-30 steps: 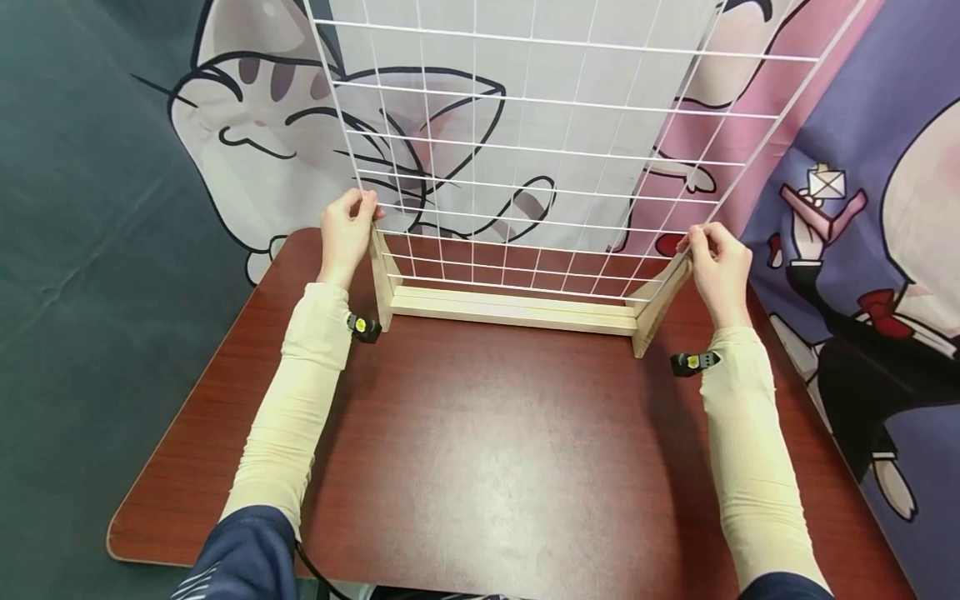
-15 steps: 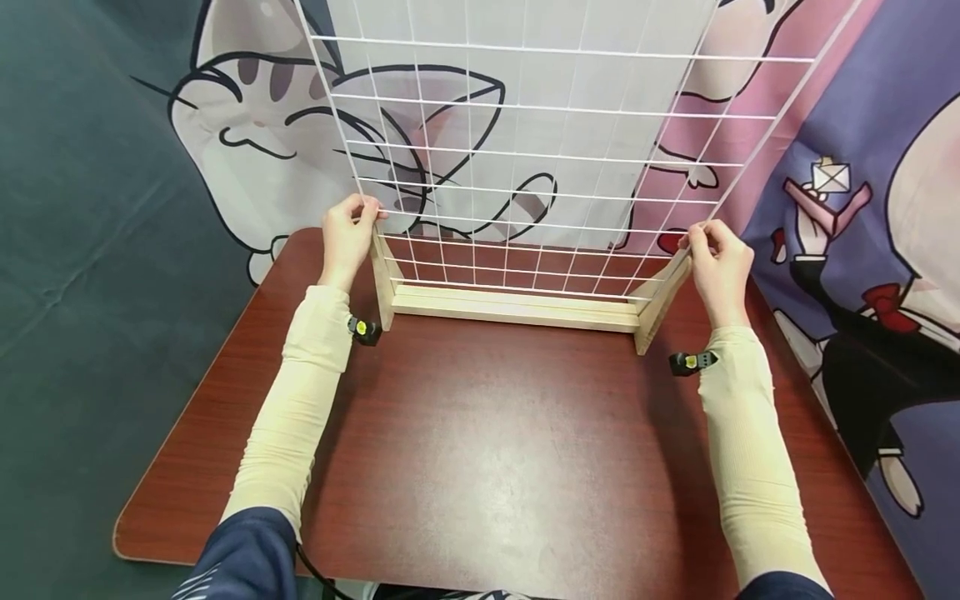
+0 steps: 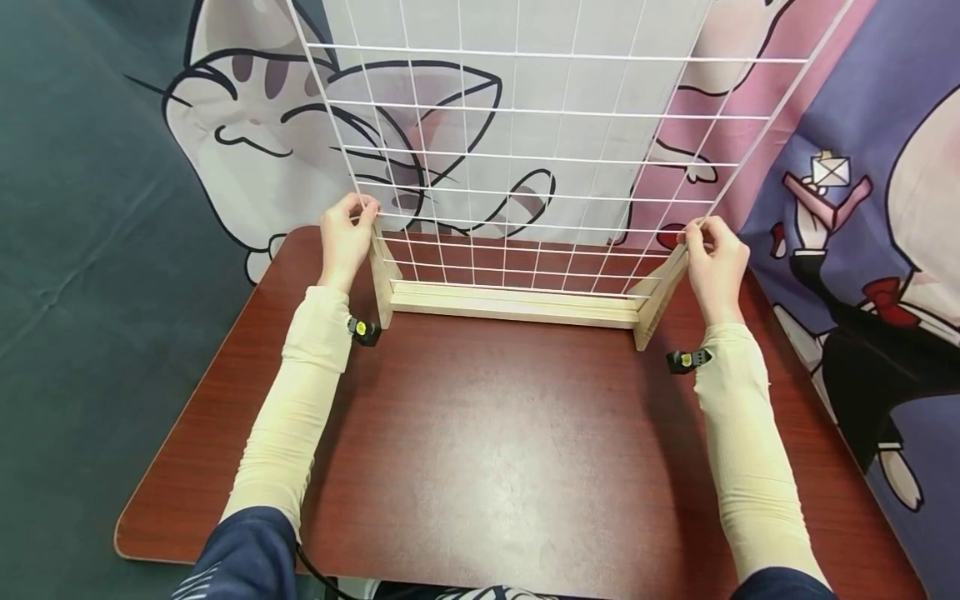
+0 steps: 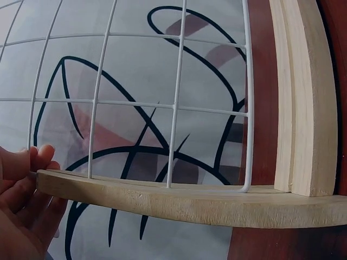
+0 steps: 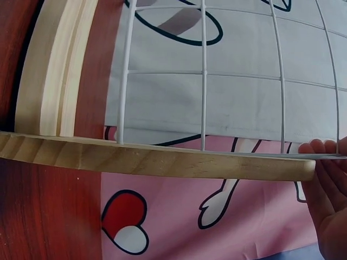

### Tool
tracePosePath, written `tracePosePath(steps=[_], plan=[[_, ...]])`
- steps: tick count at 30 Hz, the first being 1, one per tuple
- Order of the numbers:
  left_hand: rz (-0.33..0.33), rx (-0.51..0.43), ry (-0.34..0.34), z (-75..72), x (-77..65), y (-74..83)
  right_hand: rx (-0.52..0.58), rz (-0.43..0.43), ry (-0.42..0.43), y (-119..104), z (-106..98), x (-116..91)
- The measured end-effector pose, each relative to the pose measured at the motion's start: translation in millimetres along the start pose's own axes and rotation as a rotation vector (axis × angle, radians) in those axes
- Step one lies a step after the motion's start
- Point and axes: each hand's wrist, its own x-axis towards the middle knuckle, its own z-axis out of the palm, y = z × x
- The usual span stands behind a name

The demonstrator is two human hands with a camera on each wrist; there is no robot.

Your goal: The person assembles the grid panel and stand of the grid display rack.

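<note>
A white wire grid panel (image 3: pixel 555 111) stands upright between the two side boards of a pale wooden stand (image 3: pixel 517 307). My left hand (image 3: pixel 347 237) pinches the grid's left edge just at the top of the left side board (image 4: pixel 190 205). At the right, my right hand (image 3: pixel 717 265) pinches the opposite edge by the tip of the right side board (image 5: pixel 190 165). In both wrist views the grid's lowest wire lies apart from the crossbar (image 4: pixel 312 97), with a gap between. The grid's top runs out of the head view.
The stand sits on a reddish-brown table (image 3: pixel 510 433) near its back edge. Behind it hangs a cartoon-printed cloth backdrop (image 3: pixel 247 167), and a purple printed cloth (image 3: pixel 847 333) lines the right side. A cable (image 3: pixel 318 575) crosses the front edge.
The grid's left side has come down slightly, so its cross wires lie more level. Both hands keep their grip at nearly the same places, and the stand stays put.
</note>
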Motion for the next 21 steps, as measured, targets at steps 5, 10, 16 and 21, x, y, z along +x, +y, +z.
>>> tracePosePath(steps=[5,10,16,21], plan=[[0.001,-0.007,-0.009,-0.3,-1.3,-0.1,-0.021,-0.018,0.008,0.7,0.0,-0.5],[-0.001,-0.002,-0.014,-0.4,-4.0,0.3,-0.013,-0.028,0.015,1.7,0.0,-3.4],[0.001,-0.012,-0.016,-0.4,-5.7,-0.6,-0.017,-0.04,0.02,2.0,-0.3,-5.6],[-0.004,0.008,0.003,0.2,-6.7,-0.4,-0.035,-0.065,0.031,-0.1,-0.9,-5.5]])
